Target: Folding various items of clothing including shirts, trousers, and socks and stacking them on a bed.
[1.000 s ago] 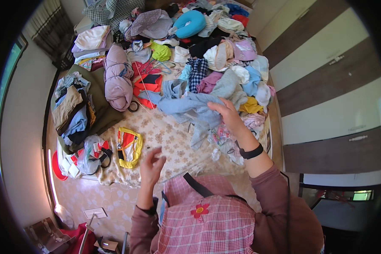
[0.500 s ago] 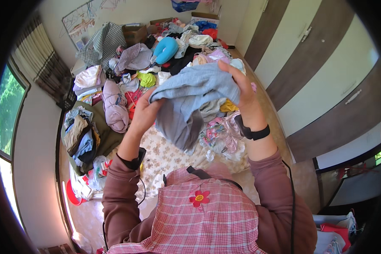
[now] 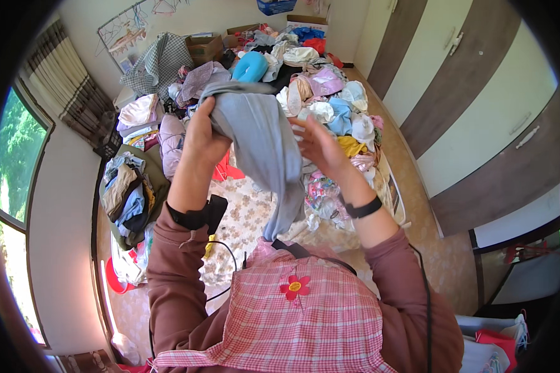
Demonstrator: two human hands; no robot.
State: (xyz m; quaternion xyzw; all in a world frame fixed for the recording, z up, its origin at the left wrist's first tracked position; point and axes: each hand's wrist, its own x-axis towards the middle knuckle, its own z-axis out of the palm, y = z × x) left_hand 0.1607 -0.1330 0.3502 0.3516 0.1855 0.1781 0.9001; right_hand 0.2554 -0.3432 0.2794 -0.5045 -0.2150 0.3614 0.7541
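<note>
A soft grey-blue garment hangs in front of me, its exact kind unclear from the folds. My left hand is closed on its upper left part, thumb on top and the other fingers hidden behind the cloth. From there the fabric drapes down to the right, its lower end reaching close to my apron. Beside the garment's right edge, my right hand has its fingers apart and holds nothing that I can see.
Beyond the garment, a bed with a flowered sheet bears heaped clothes and a blue neck pillow. Folded clothes are stacked at the left, near a red basin. Wardrobe doors line the right side.
My right hand has let go of the garment and lowered, and its fingers have spread. The garment has shifted left with my left hand and now hangs longer.
</note>
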